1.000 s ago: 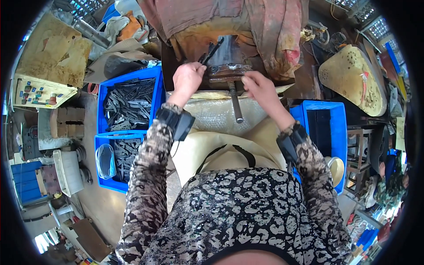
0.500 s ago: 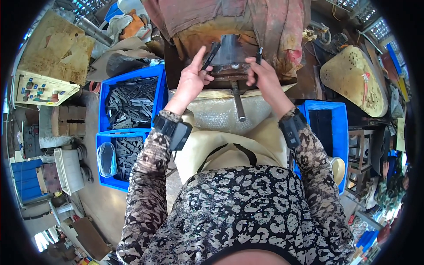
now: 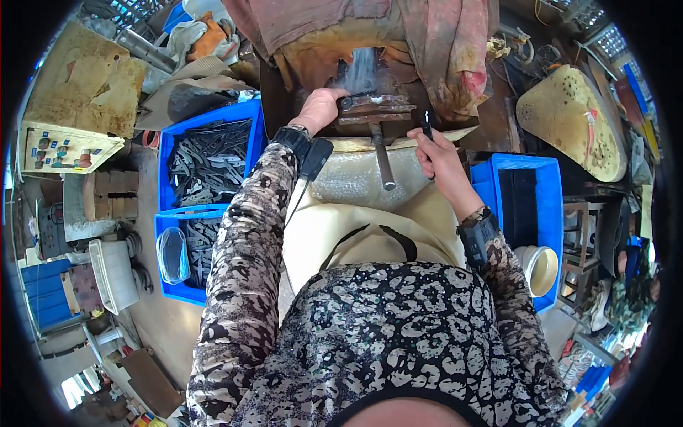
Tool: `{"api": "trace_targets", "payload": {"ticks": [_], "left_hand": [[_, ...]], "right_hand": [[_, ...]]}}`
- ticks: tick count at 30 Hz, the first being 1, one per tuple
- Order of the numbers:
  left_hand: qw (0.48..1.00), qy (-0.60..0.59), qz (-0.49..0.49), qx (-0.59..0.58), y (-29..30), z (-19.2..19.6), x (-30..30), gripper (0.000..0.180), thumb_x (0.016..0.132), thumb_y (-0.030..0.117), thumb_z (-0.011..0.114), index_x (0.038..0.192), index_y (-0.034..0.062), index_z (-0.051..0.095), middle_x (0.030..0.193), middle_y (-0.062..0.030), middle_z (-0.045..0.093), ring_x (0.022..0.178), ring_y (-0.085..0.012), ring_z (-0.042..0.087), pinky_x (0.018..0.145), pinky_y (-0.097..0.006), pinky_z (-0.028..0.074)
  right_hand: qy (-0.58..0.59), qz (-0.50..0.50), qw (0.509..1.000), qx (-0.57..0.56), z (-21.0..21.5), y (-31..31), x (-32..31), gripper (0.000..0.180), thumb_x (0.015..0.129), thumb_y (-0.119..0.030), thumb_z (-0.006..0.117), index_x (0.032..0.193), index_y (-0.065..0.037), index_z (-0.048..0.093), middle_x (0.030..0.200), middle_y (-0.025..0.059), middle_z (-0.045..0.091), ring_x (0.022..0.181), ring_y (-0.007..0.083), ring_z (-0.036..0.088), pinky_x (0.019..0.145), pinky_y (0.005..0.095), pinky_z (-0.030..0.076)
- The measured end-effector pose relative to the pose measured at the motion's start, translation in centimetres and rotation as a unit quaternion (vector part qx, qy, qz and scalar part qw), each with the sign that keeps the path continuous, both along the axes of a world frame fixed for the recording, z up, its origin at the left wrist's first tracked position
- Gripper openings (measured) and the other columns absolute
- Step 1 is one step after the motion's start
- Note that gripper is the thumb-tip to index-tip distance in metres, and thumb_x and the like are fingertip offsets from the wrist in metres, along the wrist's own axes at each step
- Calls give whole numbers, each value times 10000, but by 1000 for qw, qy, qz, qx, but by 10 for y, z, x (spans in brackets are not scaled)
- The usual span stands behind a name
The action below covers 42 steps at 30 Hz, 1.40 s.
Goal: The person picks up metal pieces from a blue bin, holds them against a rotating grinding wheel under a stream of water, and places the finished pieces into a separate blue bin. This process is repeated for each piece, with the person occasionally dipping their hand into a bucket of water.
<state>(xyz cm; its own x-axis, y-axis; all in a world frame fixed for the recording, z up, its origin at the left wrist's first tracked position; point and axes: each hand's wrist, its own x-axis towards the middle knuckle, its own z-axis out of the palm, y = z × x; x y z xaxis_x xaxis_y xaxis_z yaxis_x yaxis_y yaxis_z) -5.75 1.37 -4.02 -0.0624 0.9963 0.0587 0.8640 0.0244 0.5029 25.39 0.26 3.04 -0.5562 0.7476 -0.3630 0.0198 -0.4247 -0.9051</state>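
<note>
My left hand (image 3: 320, 110) is closed on a thin dark flat metal piece (image 3: 358, 95), which lies along the back of a rusty metal rest (image 3: 377, 112). Just beyond it is a blurred grey-white patch (image 3: 363, 67), like a turning wheel or spray; which one I cannot tell. My right hand (image 3: 439, 154) is to the right of the rest, fingers wrapped round a second dark metal piece (image 3: 427, 124) that points up and away. A round metal bar (image 3: 383, 156) sticks out from the rest toward me.
At the left, a blue bin (image 3: 165, 167) holds many dark metal pieces, and a second blue bin (image 3: 203, 294) more. A blue bin (image 3: 555, 213) with a cream tub (image 3: 544, 272) is at the right. Stained cloths (image 3: 313, 25) hang over the machine; a control box (image 3: 71, 146) is far left.
My left hand has turned and brought its metal piece down across the rest. My right hand has drawn back toward me and to the right, still gripping its piece.
</note>
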Motion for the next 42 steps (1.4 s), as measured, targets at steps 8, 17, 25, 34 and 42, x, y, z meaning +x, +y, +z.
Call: {"api": "trace_targets", "payload": {"ticks": [8, 17, 25, 34, 42], "left_hand": [[996, 43, -64, -36, -2, 17, -3, 479, 795, -40, 501, 1181, 201, 648, 1126, -152, 644, 1057, -343, 599, 912, -387, 475], [995, 67, -78, 12, -22, 28, -17, 413, 770, -27, 552, 1132, 141, 663, 1045, -156, 647, 987, -354, 610, 884, -403, 484], [971, 76, 40, 221, -102, 58, 2, 377, 753, 28, 609, 1123, 94, 639, 1000, -130, 640, 911, -339, 606, 801, -416, 485], [920, 23, 227, 318, -278, 40, -20, 400, 731, -37, 580, 1110, 80, 631, 1034, -98, 636, 953, -327, 579, 837, -421, 448], [847, -27, 462, 262, -393, -28, -49, 311, 785, -44, 580, 1052, 91, 664, 988, -104, 652, 887, -325, 615, 792, -410, 489]], "right_hand": [[-25, 13, 1000, -5, -2, -17, -1, 213, 979, -240, 530, 1109, -93, 611, 659, -75, 401, 504, 13, 308, 450, 187, 222], [-80, 137, 903, 399, -3, -55, -20, 260, 856, -196, 696, 1083, -83, 638, 729, -36, 566, 553, 119, 535, 502, 248, 420], [-195, 153, 716, 652, 1, -86, -24, 237, 790, -145, 733, 1011, -98, 661, 829, 114, 657, 668, 282, 646, 605, 355, 510], [-219, -25, 781, 585, 100, -19, -123, 326, 874, -200, 690, 1147, -36, 621, 1052, 120, 673, 946, 168, 620, 837, 274, 470], [-289, 23, 684, 669, 93, 197, -161, 515, 868, -439, 642, 1223, -70, 588, 1072, 132, 661, 1018, 237, 611, 888, 320, 444]]}}
